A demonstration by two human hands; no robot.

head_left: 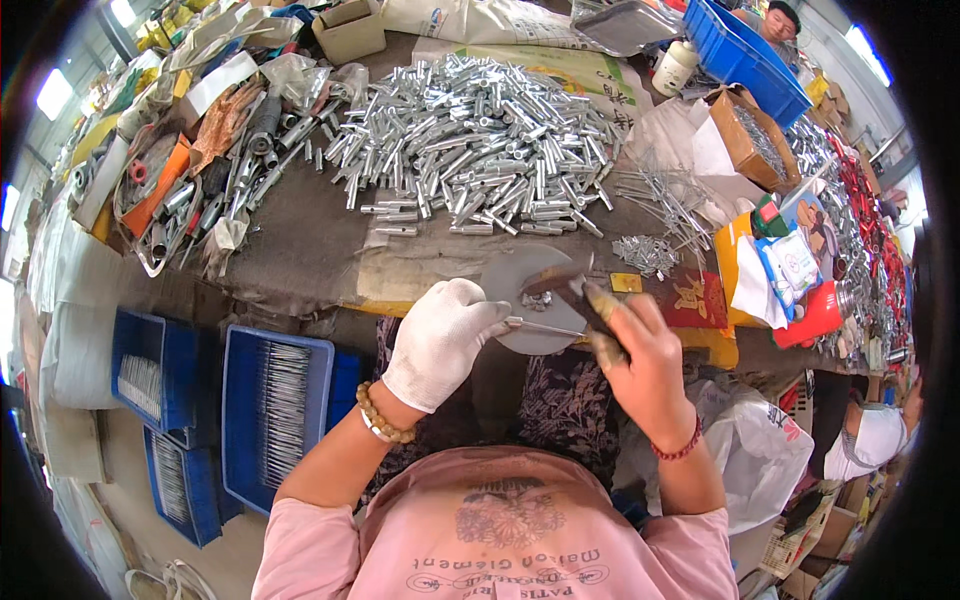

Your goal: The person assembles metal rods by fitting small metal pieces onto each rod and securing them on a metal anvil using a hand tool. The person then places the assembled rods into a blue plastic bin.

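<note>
My left hand (440, 340), in a white knitted glove, pinches a thin metal rod (548, 327) that points right across a round grey plate (505, 270). My right hand (645, 365) has coverings on some fingertips. It is closed round what looks like a hammer (556, 277), its brown, worn head tilted over the plate just above the rod. Several small shiny metal pieces (537, 300) lie on the plate under the head. The fingers partly hide the hammer's handle.
Beyond the plate is a large heap of short metal tubes (480, 140). Thin rods (670, 200) and small fittings (645, 255) lie right of it. Tools (210, 190) crowd the left. Blue bins (232, 400) of metal rods stand lower left. Another person (780, 22) is at far right.
</note>
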